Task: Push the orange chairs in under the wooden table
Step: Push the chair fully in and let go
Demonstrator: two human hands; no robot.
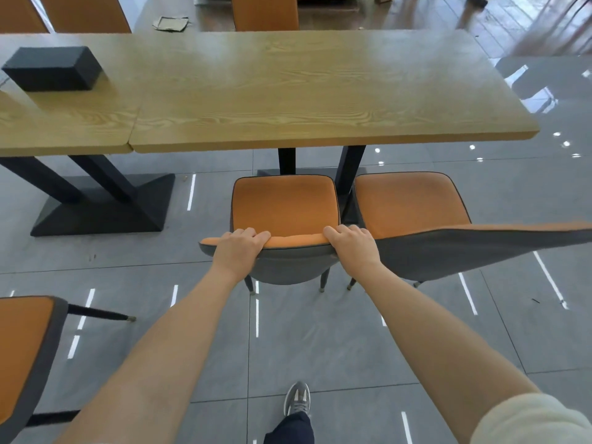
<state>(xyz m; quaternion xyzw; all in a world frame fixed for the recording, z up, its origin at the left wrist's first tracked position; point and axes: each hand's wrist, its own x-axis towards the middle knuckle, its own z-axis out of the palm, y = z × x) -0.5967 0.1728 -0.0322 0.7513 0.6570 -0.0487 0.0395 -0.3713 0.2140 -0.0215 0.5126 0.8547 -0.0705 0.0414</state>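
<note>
- Landmark = wooden table [320, 91], long pale top w/ black legs, running across the room.
- Far left, well short of the table's near edge: an orange seat [22, 354] w/ grey edging, only partly in view, one black leg sticking out toward the table side.
- On the table's left end: black box [53, 68], sitting on the top, nothing touching it.
- Behind the table, left & centre: more orange chair backs [264, 12] poking up past the far edge.
- On the floor beyond the table: a flat scrap of cardboard [170, 23].
- In front of the table's near edge, about mid-length: orange chair [285, 203]. Seat front sits just below the edge, not under the top yet; grey back faces the person.
- Left hand [238, 248] clamped on the left part of that chair's top rail, fingers curled over the orange side.
- Right hand [350, 243] clamped on the rail's right part, same wrap-over hold. Both arms stretched out straight.
- Just right of it, seats nearly touching: second orange chair [410, 200], also out from the table, its grey back sweeping off to the right.
- Below the hands, further from the table: grey sneaker [298, 398] on the grey tile floor [320, 341].
</note>
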